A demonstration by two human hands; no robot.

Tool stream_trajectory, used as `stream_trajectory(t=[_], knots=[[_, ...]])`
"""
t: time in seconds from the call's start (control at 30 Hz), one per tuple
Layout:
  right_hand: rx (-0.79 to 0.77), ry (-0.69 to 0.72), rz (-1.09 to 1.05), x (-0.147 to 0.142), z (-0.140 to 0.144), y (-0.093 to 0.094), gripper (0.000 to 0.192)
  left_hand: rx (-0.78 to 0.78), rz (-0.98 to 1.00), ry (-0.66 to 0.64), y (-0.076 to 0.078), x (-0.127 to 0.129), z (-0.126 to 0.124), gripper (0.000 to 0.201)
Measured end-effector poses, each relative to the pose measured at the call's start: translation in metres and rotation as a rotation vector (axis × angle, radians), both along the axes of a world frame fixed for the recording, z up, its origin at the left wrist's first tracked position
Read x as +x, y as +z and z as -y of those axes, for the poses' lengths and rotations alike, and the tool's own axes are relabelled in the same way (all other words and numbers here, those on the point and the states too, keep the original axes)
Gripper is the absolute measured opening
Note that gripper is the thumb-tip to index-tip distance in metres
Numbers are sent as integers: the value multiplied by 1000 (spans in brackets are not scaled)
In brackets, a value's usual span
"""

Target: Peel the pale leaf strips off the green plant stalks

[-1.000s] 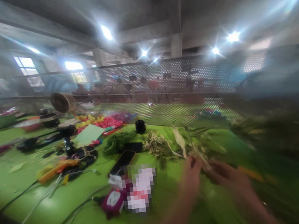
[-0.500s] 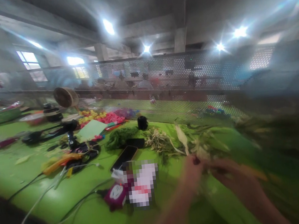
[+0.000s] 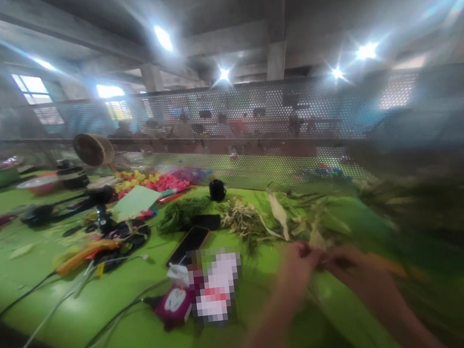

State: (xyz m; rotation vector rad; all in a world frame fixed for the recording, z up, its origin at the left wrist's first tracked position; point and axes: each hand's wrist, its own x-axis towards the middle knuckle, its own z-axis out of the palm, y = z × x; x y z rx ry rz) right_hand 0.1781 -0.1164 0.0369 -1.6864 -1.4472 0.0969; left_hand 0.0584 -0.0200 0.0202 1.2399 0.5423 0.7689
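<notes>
- I am holding my left hand (image 3: 298, 264) and my right hand (image 3: 353, 266) close together over the green table (image 3: 121, 343), fingertips nearly meeting.
- Both hands are blurred; they are pinching at a pale dried leaf stem (image 3: 317, 239) that is sticking up between them, but I cannot tell how firmly either one is gripping it.
- Just beyond my hands a pile of dried leaves and stalks (image 3: 262, 221) is lying spread on the table, touching the stem's far end as far as I can see.
- To the left of my left hand a black phone (image 3: 190, 244) is lying flat, with a pink-and-white gadget (image 3: 174, 306) nearer to me and a white cable (image 3: 57, 328) looping away from it.
- Farther left an orange tool (image 3: 84, 255) is resting beside a dark tangle of cords.
- Beyond the phone a bunch of green foliage (image 3: 184, 212) is sitting near a small black cup (image 3: 217, 189).
- Behind everything a perforated metal screen (image 3: 251, 121) is running across the far edge of the table.
</notes>
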Motion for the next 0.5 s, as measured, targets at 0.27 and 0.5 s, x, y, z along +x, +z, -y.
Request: stream_trajectory(t=[0.27,0.5], knots=[[-40,-80,-47,-4,2,6,16,90,-44,-46,5,-2,3,28],[-24,-11,-138,-2,4,7,22,-73,90,-76,-1,4,-3,38]])
